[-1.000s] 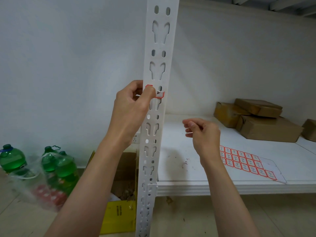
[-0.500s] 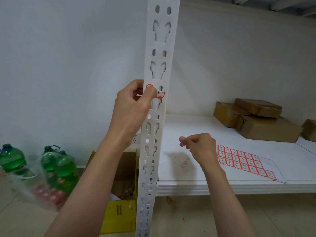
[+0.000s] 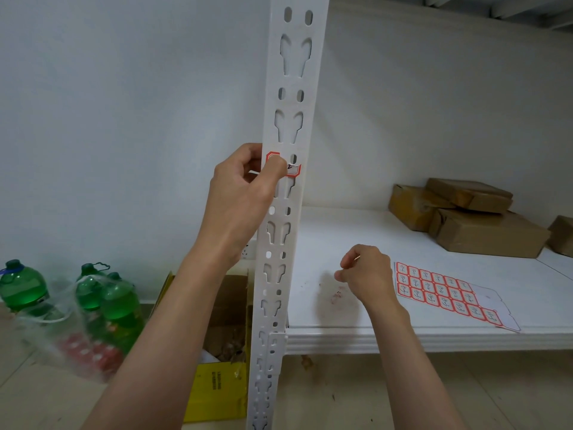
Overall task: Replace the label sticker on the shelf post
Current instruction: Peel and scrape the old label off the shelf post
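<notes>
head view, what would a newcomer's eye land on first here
First the white slotted shelf post down the middle, where the left hand pinches a red-edged label sticker on its face. Next the sheet of red-bordered labels lying on the white shelf at right, with the right hand curled just beside it.

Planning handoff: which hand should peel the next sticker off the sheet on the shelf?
Right. The right hand hovers over the shelf just beside the sticker sheet, though it seems to pinch a small scrap. The left hand is pressing the label on the post.
</notes>
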Demonstrator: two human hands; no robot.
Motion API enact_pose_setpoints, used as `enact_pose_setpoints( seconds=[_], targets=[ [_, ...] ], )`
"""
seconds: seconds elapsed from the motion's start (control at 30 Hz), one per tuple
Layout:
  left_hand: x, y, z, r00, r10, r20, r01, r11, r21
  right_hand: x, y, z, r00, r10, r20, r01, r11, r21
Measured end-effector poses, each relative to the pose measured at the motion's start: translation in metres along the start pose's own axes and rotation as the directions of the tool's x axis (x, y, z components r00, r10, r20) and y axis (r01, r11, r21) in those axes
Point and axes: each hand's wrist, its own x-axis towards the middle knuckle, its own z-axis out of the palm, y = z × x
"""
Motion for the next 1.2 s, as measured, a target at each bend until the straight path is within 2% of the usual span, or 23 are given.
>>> enact_pose_setpoints(
  seconds=[0.3,0.5,0.6,0.7,0.8,0.87,0.97,1.03,1.1,1.13,1.2],
  targets=[
    [0.0,-0.001,0.0,1.0,0.017,-0.003,-0.017,1.0,0.005,0.002,-0.001,-0.002,0.991,-0.034,-0.133,0.053,0.989,0.139],
    [0.0,-0.002,-0.001,1.0,0.022,0.005,-0.022,1.0,0.01,0.0,0.0,-0.003,0.993,-0.039,-0.113,0.061,0.979,0.196],
    [0.0,-0.002,0.0,1.0,0.021,0.005,-0.021,1.0,0.007,0.001,-0.004,-0.002,0.997,-0.027,-0.07,0.045,0.958,0.285],
    [0.0,-0.002,-0.001,1.0,0.014,0.003,-0.014,1.0,-0.002,0.002,-0.009,-0.004,0.991,-0.028,-0.129,0.069,0.943,0.327],
    [0.001,-0.003,-0.001,1.0,0.013,0.008,-0.013,1.0,-0.006,0.001,-0.01,-0.005,0.991,0.014,-0.13,0.03,0.945,0.327],
    [0.001,-0.002,-0.002,1.0,0.001,0.012,-0.001,1.0,-0.02,0.0,-0.012,-0.004,0.992,-0.023,-0.124,0.061,0.948,0.314],
    [0.001,0.0,-0.002,1.0,-0.01,0.012,0.01,0.999,-0.044,-0.001,-0.019,-0.005,0.976,-0.081,-0.203,0.142,0.941,0.306],
    [0.0,0.0,-0.001,1.0,-0.004,0.011,0.005,0.998,-0.055,-0.003,-0.026,-0.006,0.975,-0.056,-0.217,0.133,0.922,0.363],
    [0.0,-0.001,-0.001,1.0,0.001,0.005,-0.001,0.999,-0.049,-0.004,-0.036,-0.011,0.985,-0.021,-0.169,0.097,0.885,0.456],
    [0.0,-0.002,-0.001,1.0,0.0,0.001,0.0,0.999,-0.039,-0.004,-0.041,-0.013,0.988,-0.037,-0.153,0.106,0.871,0.479],
    [0.0,-0.003,-0.002,1.0,-0.001,-0.005,0.001,1.0,-0.023,-0.006,-0.042,-0.015,0.967,-0.164,-0.197,0.231,0.889,0.396]
  ],
)
